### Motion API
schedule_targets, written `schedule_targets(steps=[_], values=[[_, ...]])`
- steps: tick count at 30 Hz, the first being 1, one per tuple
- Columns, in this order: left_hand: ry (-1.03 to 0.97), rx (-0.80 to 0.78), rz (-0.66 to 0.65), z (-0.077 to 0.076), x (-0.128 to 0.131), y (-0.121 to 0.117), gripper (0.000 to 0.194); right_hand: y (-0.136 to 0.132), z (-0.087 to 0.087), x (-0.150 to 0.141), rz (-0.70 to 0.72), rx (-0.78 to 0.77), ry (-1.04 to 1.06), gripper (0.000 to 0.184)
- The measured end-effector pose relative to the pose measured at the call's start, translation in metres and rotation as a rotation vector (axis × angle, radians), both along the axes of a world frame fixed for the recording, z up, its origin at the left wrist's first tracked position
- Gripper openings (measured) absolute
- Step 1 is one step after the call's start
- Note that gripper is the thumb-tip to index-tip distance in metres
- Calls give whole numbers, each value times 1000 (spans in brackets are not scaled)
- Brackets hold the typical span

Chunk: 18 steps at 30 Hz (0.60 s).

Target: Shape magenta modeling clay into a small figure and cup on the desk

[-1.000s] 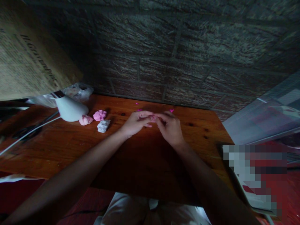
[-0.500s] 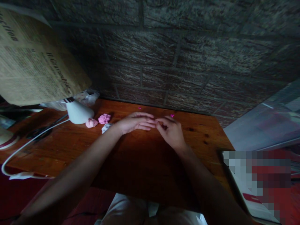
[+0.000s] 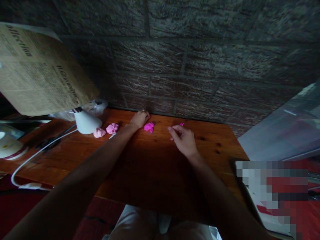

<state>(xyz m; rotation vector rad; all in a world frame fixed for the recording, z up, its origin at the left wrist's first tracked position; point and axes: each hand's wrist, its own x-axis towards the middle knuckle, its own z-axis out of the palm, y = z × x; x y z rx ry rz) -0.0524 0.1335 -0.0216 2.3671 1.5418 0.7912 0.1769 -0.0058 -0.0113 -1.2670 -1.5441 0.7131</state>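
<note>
My left hand [image 3: 140, 118] rests at the back of the wooden table, close to the wall, with its fingers curled down. Whatever those fingers hold, if anything, is hidden. Just right of it lies a bright pink lump of modelling clay [image 3: 149, 127]. My right hand [image 3: 184, 139] hovers over the table farther right, its thumb and fingertips drawn together; I cannot make out anything in them. Behind it is a small bright pink clay bit [image 3: 182, 124]. Left of my left wrist sit a pink clay lump [image 3: 112, 128] and a pale pink one [image 3: 99, 132]. A white lump [image 3: 113, 135] is mostly covered by my forearm.
A lamp with a newspaper-print shade [image 3: 47, 76] and white base [image 3: 87, 121] stands at the left, its white cord [image 3: 32, 163] trailing over the table edge. Clear plastic [image 3: 96, 107] lies behind it. A brick-patterned wall [image 3: 165, 60] closes off the back.
My hands have come apart. The left moved back toward the wall and turned its fingers down, uncovering the bright pink clay. The right stays in nearly the same place.
</note>
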Motion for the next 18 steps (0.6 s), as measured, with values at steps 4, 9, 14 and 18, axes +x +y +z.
schedule_targets(steps=[4,9,14,18], values=[[8,-5,-71,14,-1,-23,18,4,-4,2,-10,-53,90,30],[-45,-43,-169,18,-3,-56,18,6,-6,1,30,-130,211,25],[-357,-172,-81,2,-2,-60,13,0,-8,-5,89,-188,227,22],[-619,-300,-89,-10,4,-58,12,-5,-11,-14,168,-220,175,25]])
